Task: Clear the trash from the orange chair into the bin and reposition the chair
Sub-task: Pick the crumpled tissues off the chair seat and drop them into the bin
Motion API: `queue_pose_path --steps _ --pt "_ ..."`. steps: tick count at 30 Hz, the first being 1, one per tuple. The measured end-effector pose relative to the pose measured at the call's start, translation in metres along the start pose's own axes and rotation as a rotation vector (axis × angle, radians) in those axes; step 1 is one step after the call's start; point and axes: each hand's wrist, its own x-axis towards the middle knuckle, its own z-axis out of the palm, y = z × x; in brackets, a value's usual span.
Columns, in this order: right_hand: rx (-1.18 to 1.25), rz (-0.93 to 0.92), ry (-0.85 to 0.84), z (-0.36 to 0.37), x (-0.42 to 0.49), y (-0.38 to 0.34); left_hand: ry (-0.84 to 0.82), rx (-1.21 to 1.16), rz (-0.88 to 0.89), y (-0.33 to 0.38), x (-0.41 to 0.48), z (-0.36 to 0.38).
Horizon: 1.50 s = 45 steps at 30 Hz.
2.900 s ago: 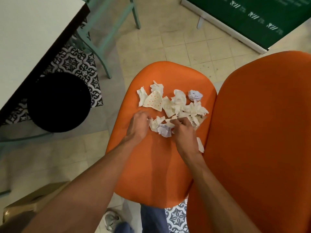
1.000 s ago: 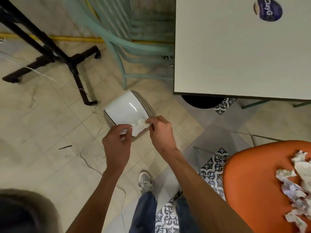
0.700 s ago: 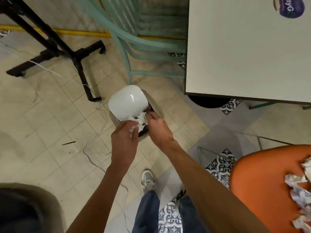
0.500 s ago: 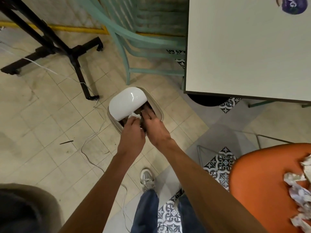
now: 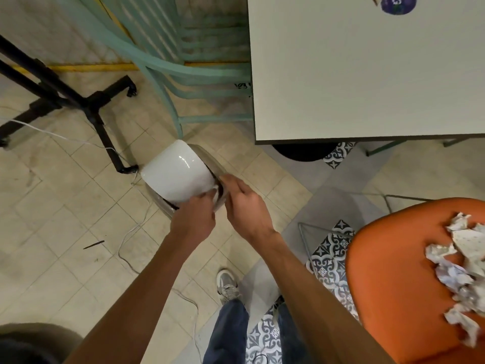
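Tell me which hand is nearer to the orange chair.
Right. The right hand is at the bin, on the side toward the orange chair but apart from it. The left hand is beyond the right one, by the white lid, farther from the chair.

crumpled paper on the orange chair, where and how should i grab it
Come from above and cup a hand round each outer edge of the crumpled paper, then squeeze inward. The pieces lie loose but bunched on the flat seat of the orange chair, so the edges can be scooped under; a pinch would likely lift only one piece.
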Motion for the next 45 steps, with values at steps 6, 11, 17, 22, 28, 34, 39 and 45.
queue_pose_path --steps 6,11,17,22,28,34,39,45 --pt "-0.041 0.146 0.18 -0.045 -0.049 0.033 0.194 0.013 0.069 0.057 -0.032 -0.018" --pt "-0.014 0.278 0.283 -0.088 -0.106 0.083 0.204 -0.057 0.178 0.136 -0.036 -0.013" --pt "-0.001 0.475 0.386 -0.135 -0.178 0.164 0.183 -0.115 0.368 0.25 -0.034 0.016" --pt "0.026 0.614 0.469 -0.167 -0.231 0.241 0.11 -0.086 0.494 0.346 -0.026 0.054" --pt "0.019 0.855 0.536 -0.199 -0.295 0.335 -0.049 -0.05 0.637 0.456 -0.02 0.121" --pt "-0.009 1.077 0.492 -0.209 -0.335 0.411 -0.159 0.026 0.743 0.532 -0.008 0.189" --pt "-0.002 1.14 0.395 -0.204 -0.345 0.462 -0.274 0.042 0.806 0.576 0.013 0.248" --pt "0.025 1.071 0.37 -0.192 -0.334 0.502 -0.361 0.143 0.986 0.606 0.039 0.309"
